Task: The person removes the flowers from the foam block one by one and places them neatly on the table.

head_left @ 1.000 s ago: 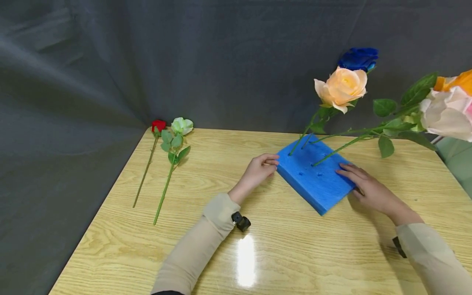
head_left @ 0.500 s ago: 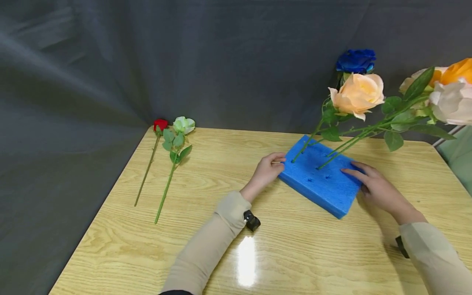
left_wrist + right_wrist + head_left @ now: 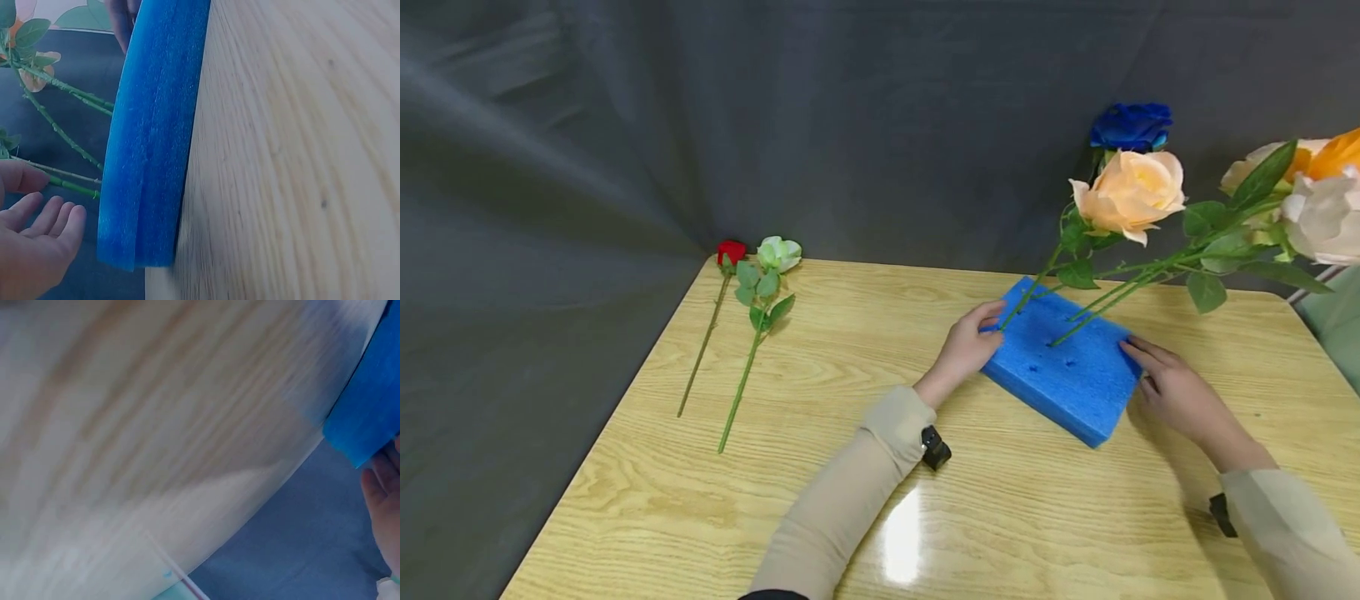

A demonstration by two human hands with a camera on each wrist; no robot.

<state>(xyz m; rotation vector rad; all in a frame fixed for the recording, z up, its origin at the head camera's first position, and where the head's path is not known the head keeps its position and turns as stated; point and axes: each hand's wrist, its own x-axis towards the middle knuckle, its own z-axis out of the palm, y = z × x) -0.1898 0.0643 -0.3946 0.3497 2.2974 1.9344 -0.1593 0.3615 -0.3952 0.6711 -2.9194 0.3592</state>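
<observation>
A blue foam block (image 3: 1067, 396) lies on the table, with several long flower stems stuck in its top and holes showing near the front. My left hand (image 3: 964, 346) is at its left corner beside the peach rose's stem. In the left wrist view, the loosely bent fingers of that left hand (image 3: 34, 240) have a gap between them. My right hand (image 3: 1183, 404) touches the block's right edge with nearly straight fingers. The peach rose (image 3: 1131, 196) and blue rose (image 3: 1131, 127) stand at the back; a pale rose (image 3: 1326, 218) and orange flower (image 3: 1337, 154) lean right.
A red rose (image 3: 732, 252) and a greenish-white rose (image 3: 779, 253) lie side by side on the left of the wooden table (image 3: 850, 308). Dark cloth (image 3: 865, 125) hangs behind it. Leafy stems reach out above the table's back right.
The foam block has turned and shifted a little right, its flowers swinging with it. My left hand has moved right along with its corner. The right hand has slid to the block's edge.
</observation>
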